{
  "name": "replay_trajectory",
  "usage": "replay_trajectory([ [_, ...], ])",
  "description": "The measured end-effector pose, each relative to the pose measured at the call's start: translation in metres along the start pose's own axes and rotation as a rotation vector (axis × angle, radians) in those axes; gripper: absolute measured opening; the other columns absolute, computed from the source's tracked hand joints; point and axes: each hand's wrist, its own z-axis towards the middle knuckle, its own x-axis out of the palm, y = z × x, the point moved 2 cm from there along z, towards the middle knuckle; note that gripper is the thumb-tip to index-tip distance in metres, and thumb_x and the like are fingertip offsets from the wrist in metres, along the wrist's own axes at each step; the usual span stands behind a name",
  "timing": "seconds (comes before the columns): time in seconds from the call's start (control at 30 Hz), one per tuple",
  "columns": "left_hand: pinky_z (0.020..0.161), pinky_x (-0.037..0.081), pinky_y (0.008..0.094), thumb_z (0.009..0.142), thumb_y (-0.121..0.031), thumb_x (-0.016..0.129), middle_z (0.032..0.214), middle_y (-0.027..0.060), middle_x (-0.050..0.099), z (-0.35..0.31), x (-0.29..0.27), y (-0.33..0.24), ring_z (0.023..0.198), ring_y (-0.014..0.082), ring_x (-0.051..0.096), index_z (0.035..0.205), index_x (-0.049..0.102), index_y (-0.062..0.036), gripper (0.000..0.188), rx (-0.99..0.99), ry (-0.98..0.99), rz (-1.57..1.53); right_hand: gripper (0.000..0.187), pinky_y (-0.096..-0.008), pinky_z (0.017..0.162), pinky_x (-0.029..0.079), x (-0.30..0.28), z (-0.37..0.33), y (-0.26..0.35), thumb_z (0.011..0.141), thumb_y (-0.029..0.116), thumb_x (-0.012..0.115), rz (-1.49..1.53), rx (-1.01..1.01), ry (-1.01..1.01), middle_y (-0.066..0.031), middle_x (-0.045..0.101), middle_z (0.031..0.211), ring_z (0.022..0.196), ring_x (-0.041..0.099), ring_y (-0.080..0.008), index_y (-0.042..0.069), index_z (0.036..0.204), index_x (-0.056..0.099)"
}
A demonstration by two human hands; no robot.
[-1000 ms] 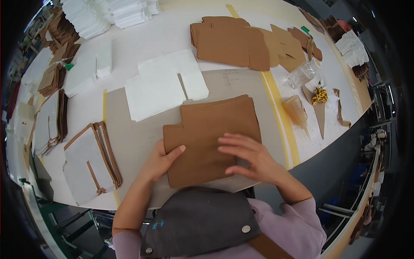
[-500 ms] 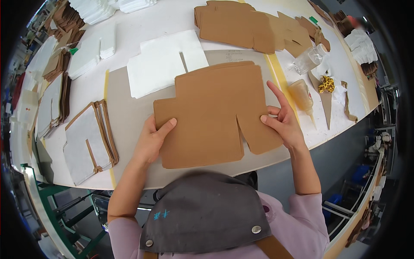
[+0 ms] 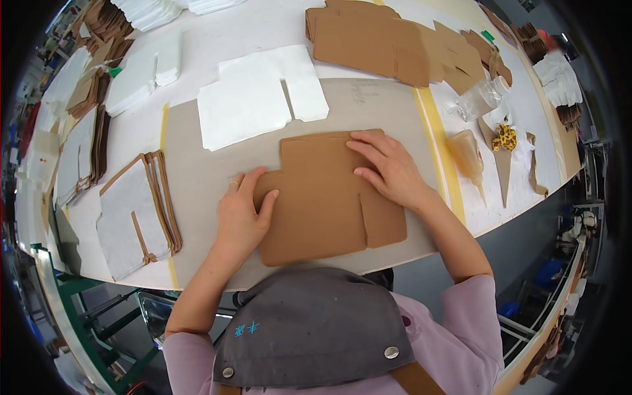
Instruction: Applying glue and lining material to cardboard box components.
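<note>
A brown cut panel (image 3: pixel 319 197), stepped at its upper left and slit from its middle down to the near edge, lies on the grey mat in front of me. My left hand (image 3: pixel 242 212) rests at its left side, with thumb and fingers apart over the edge. Across the upper right part lies my right hand (image 3: pixel 390 168), its fingers stretched toward the far edge and its thumb apart on the surface. Just beyond the panel is a white sheet (image 3: pixel 260 95) of similar outline, with a slit of its own.
Brown panels (image 3: pixel 368 43) are piled at the far right. A glue bottle (image 3: pixel 465 155), a clear jar (image 3: pixel 482 99) and a yellow-patterned scrunchie (image 3: pixel 504 138) lie on the right. White-faced brown panels (image 3: pixel 128 214) lean together at the left. White stacks (image 3: pixel 148 79) stand farther back.
The brown panel has come down flat onto the mat, a little nearer to me. My right hand has shifted from its right edge to its upper right surface; my left hand has loosened its grip.
</note>
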Motion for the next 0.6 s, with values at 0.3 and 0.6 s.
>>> replay_trajectory([
  [0.3, 0.086, 0.047, 0.0387, 0.082, -0.012, 0.070, 0.106, 0.0103, 0.059, 0.058, 0.026, -0.011, 0.097, 0.0292, 0.054, 0.105, 0.065, -0.0041, 0.025, 0.344, -0.071, 0.102, 0.014, -0.0359, 0.080, 0.047, -0.014, 0.045, -0.032, 0.081, 0.013, 0.070, 0.190, 0.231, 0.200, -0.0046, 0.063, 0.087, 0.090, 0.058, -0.0240, 0.009, 0.091, 0.061],
  [0.6, 0.081, 0.046, 0.0376, 0.081, -0.009, 0.070, 0.094, 0.0089, 0.058, 0.074, 0.035, -0.005, 0.090, 0.0281, 0.051, 0.097, 0.064, -0.0046, 0.018, 0.333, -0.071, 0.020, 0.007, -0.0375, 0.077, 0.046, -0.009, 0.050, -0.037, 0.085, 0.013, 0.064, 0.211, 0.208, 0.195, -0.0054, 0.062, 0.086, 0.088, 0.056, -0.0254, 0.008, 0.086, 0.058],
])
